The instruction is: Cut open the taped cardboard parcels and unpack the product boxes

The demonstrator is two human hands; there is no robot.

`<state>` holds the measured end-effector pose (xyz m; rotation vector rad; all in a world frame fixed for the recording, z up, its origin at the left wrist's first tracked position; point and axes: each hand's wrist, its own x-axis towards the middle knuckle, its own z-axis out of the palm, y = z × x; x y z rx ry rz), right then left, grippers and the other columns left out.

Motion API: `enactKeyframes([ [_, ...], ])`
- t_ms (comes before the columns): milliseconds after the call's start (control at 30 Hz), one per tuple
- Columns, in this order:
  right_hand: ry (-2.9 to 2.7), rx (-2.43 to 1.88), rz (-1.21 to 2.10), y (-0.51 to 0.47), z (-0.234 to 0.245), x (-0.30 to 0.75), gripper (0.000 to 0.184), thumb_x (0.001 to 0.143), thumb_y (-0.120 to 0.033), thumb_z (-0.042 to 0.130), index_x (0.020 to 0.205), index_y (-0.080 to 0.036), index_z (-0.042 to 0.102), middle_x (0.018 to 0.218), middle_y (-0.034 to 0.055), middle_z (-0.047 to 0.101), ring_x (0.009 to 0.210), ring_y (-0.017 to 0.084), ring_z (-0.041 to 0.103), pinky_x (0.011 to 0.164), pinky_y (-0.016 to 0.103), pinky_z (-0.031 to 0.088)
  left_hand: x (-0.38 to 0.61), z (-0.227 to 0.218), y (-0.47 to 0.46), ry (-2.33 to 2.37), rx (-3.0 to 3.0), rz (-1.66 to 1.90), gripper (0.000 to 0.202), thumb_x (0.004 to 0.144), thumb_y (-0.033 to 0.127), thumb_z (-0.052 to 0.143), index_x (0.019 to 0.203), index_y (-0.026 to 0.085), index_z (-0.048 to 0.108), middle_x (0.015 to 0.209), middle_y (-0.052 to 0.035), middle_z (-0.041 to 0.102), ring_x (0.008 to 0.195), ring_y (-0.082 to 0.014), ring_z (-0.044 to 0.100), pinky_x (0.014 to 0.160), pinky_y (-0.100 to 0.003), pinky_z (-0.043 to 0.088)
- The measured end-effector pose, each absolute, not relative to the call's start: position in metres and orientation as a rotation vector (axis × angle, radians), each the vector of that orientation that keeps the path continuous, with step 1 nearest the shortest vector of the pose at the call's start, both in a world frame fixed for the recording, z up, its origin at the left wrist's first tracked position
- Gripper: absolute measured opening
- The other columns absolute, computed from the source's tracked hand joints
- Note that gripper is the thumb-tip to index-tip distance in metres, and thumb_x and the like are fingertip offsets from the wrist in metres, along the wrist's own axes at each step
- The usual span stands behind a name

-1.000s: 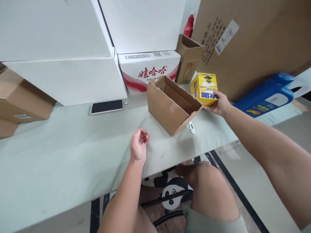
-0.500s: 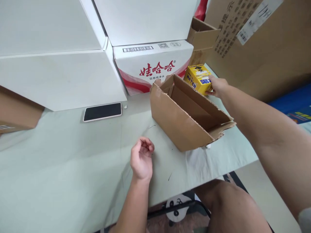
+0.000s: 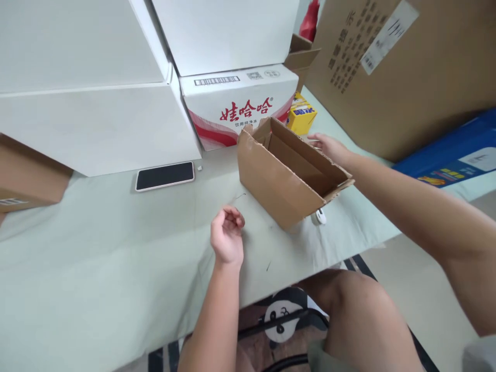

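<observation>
An open cardboard box [image 3: 277, 181] stands on the cloth-covered table, its torn top edge facing up. My right hand [image 3: 329, 147] is just beyond the box's far long side, fingers stretched out and holding nothing; the rim hides part of it. Behind that hand sits a small yellow carton [image 3: 303, 121] with blue lettering, apart from the fingers. My left hand [image 3: 228, 235] rests palm up in front of the cardboard box, fingers loosely curled and the palm bare. Partly under the box's near right corner shows a small white object [image 3: 319, 217], whose kind I cannot make out.
A dark-screened phone [image 3: 165, 176] lies on the tablecloth [image 3: 116, 248]. At the back stand a white and red water carton [image 3: 240, 103] and large white boxes [image 3: 85, 124]. A big brown carton [image 3: 406, 77] and a blue package [image 3: 445, 150] are on the right.
My right hand has let go of the yellow carton, which now stands farther back beside the white and red carton. The hand has drawn back toward the cardboard box. My left hand stays nearly still.
</observation>
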<state>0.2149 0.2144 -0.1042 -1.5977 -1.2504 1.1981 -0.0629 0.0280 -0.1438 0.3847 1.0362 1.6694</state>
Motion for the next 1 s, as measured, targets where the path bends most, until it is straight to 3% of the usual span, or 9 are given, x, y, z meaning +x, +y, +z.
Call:
enactKeyframes([
  [200, -1.407, -1.528, 1.258, 0.096, -0.031, 0.193, 0.034, 0.087, -0.050, 0.066, 0.115, -0.031, 0.063, 0.118, 0.0027, 0.067, 0.103, 0.021, 0.064, 0.078, 0.031, 0.055, -0.070, -0.141, 0.019, 0.963, 0.378, 1.706, 0.033, 0.066, 0.052, 0.064, 0.062, 0.019, 0.060, 0.056, 0.0007, 0.047, 0.051, -0.0101, 0.043, 0.050, -0.023, 0.035],
  [400, -1.495, -2.023, 1.151, 0.059, -0.005, 0.173, 0.026, 0.082, -0.028, 0.070, 0.107, -0.027, 0.063, 0.119, 0.0043, 0.069, 0.102, 0.019, 0.063, 0.068, 0.025, 0.050, -0.076, -0.138, 0.011, 0.942, 0.370, 1.679, 0.031, 0.069, 0.049, 0.061, 0.063, 0.019, 0.059, 0.055, 0.0013, 0.046, 0.050, -0.0096, 0.043, 0.050, -0.022, 0.032],
  [467, -1.375, -2.156, 1.273, 0.053, -0.004, 0.179, 0.020, 0.086, -0.029, 0.067, 0.105, -0.025, 0.066, 0.121, 0.0061, 0.072, 0.093, 0.019, 0.067, 0.064, 0.026, 0.051, -0.082, -0.136, 0.007, 0.936, 0.362, 1.674, 0.029, 0.069, 0.047, 0.061, 0.062, 0.019, 0.059, 0.055, 0.0011, 0.046, 0.050, -0.0094, 0.043, 0.050, -0.022, 0.032],
  [567, -1.142, -2.228, 1.694, 0.041, -0.006, 0.189, 0.025, 0.095, -0.040, 0.058, 0.099, -0.019, 0.071, 0.098, 0.0122, 0.077, 0.071, 0.019, 0.070, 0.057, 0.028, 0.054, -0.092, -0.133, 0.004, 0.902, 0.385, 1.668, 0.029, 0.071, 0.047, 0.060, 0.062, 0.019, 0.059, 0.055, 0.0010, 0.046, 0.050, -0.0100, 0.043, 0.051, -0.022, 0.032],
  [667, -0.888, -2.055, 1.931, 0.028, -0.014, 0.186, 0.025, 0.098, -0.030, 0.053, 0.093, -0.015, 0.072, 0.081, 0.0098, 0.077, 0.063, 0.015, 0.069, 0.061, 0.024, 0.059, -0.100, -0.129, 0.003, 0.858, 0.424, 1.667, 0.029, 0.071, 0.047, 0.060, 0.063, 0.019, 0.060, 0.055, 0.0005, 0.046, 0.051, -0.0106, 0.043, 0.052, -0.023, 0.033],
  [800, -0.698, -1.753, 1.654, 0.017, -0.028, 0.168, 0.023, 0.092, -0.012, 0.048, 0.090, -0.017, 0.071, 0.080, 0.0055, 0.076, 0.068, 0.012, 0.072, 0.075, 0.021, 0.063, -0.100, -0.127, 0.005, 0.836, 0.418, 1.667, 0.030, 0.074, 0.047, 0.060, 0.064, 0.019, 0.060, 0.055, 0.0004, 0.046, 0.051, -0.0109, 0.042, 0.052, -0.024, 0.033],
  [1000, -0.885, -1.729, 1.120, 0.024, -0.019, 0.198, 0.011, 0.079, -0.017, 0.054, 0.072, -0.024, 0.059, 0.081, 0.0075, 0.073, 0.072, 0.018, 0.071, 0.086, 0.032, 0.062, -0.095, -0.129, 0.009, 0.832, 0.362, 1.657, 0.028, 0.072, 0.045, 0.061, 0.064, 0.019, 0.061, 0.059, -0.0009, 0.050, 0.053, -0.0107, 0.045, 0.052, -0.024, 0.033],
])
